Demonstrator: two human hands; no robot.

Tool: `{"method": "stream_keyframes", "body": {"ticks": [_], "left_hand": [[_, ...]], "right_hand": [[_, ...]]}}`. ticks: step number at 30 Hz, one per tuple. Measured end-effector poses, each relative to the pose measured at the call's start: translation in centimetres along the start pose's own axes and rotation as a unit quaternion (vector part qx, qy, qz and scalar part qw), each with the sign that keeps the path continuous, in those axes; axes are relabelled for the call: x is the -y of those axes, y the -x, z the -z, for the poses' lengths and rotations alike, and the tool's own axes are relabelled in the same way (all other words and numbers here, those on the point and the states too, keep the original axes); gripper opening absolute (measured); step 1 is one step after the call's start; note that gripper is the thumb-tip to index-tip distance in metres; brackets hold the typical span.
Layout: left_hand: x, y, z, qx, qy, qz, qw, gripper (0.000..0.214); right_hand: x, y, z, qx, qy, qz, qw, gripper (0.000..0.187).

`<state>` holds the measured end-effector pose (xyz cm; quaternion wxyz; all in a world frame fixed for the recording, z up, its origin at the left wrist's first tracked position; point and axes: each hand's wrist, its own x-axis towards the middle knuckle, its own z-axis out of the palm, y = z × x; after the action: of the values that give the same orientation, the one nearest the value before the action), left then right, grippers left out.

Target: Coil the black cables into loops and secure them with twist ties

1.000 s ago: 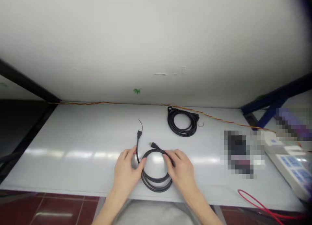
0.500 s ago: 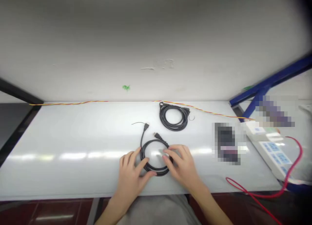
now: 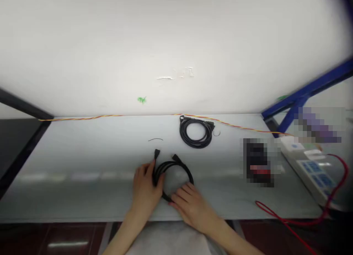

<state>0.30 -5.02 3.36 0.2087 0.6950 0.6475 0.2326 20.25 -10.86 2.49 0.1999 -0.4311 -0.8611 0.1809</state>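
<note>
A loosely coiled black HDMI cable (image 3: 190, 170) lies near the table's front edge, its two plugs pointing away from me at the top of the loop. My left hand (image 3: 146, 185) grips the left side of this coil, thumb inside the loop and fingers outside, just below one plug. At the lower right of the loop, my right hand (image 3: 190, 207) is closed around the strands, with its fingertips partly hidden. Beyond the left plug lies a thin black twist tie (image 3: 156, 139), apart from the cable.
A second coiled black cable (image 3: 197, 146) sits farther back, bundled. A twisted red-and-yellow wire (image 3: 239, 127) runs along the wall. To the right are a pixelated dark object (image 3: 257, 155), a white power strip (image 3: 309, 177) and a red cord (image 3: 298, 222).
My right hand has moved down and left to the loop's lower part. My left hand has closed on the coil's left side. The left plug has shifted toward me, away from the twist tie.
</note>
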Motion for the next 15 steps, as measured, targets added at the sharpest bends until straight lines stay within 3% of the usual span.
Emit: {"method": "stream_keyframes", "body": {"ticks": [5, 11, 15], "left_hand": [[-0.8, -1.3, -0.7, 0.040, 0.054, 0.008, 0.998, 0.044], [-0.7, -2.2, -2.0, -0.013, 0.022, -0.062, 0.998, 0.027], [0.1, -2.8, -2.4, -0.050, -0.008, -0.144, 0.988, 0.022]], "right_hand": [[-0.1, -0.1, 0.3, -0.003, -0.023, 0.004, 1.000, 0.020], [-0.9, -0.2, 0.5, -0.005, -0.047, 0.027, 0.999, 0.026], [-0.9, 0.3, 1.0, 0.003, -0.125, 0.011, 0.992, 0.017]]}}
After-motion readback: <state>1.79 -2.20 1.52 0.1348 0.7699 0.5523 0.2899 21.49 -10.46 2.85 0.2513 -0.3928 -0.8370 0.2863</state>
